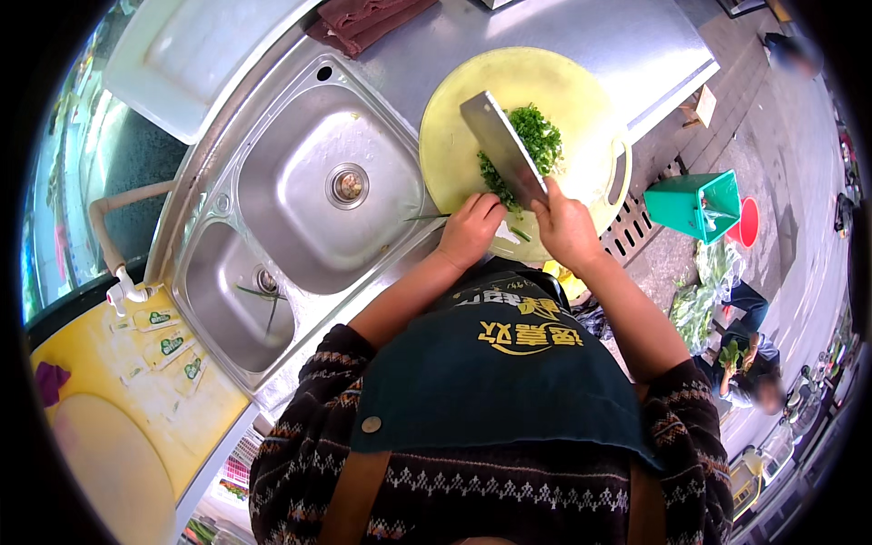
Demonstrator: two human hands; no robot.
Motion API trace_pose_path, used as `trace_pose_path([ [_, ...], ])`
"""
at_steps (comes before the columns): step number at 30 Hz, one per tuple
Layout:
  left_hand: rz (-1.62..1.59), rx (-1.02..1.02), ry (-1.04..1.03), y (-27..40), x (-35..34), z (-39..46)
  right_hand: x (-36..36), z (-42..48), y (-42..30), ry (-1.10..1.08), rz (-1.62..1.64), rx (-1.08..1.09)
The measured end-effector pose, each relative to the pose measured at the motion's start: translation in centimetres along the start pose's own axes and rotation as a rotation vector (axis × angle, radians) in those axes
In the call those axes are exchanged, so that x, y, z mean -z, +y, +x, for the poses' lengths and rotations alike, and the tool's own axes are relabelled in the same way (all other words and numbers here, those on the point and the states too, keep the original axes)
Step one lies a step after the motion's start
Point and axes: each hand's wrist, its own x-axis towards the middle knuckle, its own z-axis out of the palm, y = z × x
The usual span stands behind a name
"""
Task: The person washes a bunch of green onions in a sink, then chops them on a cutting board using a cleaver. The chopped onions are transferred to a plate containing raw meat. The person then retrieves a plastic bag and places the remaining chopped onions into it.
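Observation:
A round yellow cutting board (453, 129) lies on the steel counter before me. My right hand (569, 228) grips a cleaver (501, 139), its broad blade slanting across the board. Finely chopped green onion (538, 136) is heaped on the blade's right side, with a smaller pile (492, 174) on its left. Close to the blade's lower end, my left hand (472, 228) has its fingers curled over green onion; a long green leaf (428, 217) sticks out on its left. A short cut stalk (520, 234) rests between my hands. The left fingertips are partly hidden.
Left of the board is a double-bowl steel sink (293, 184), with green leaves (262, 293) in the smaller bowl. Brown cloths (361, 24) lie at the back. A green bin (688, 204) and red bucket (748, 221) stand right. Farther off, a seated person (746, 357) holds leafy greens.

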Motion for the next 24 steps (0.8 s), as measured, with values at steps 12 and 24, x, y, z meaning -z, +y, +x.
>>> trace_pose_path([
  [12,-0.02,-0.244,-0.131,2.0,0.4,1.0,2.2,-0.6,0.4,0.178,0.162,-0.044],
  [24,0.024,0.239,-0.026,0.0,3.0,2.0,2.3,-1.2,0.4,0.183,0.213,-0.107],
])
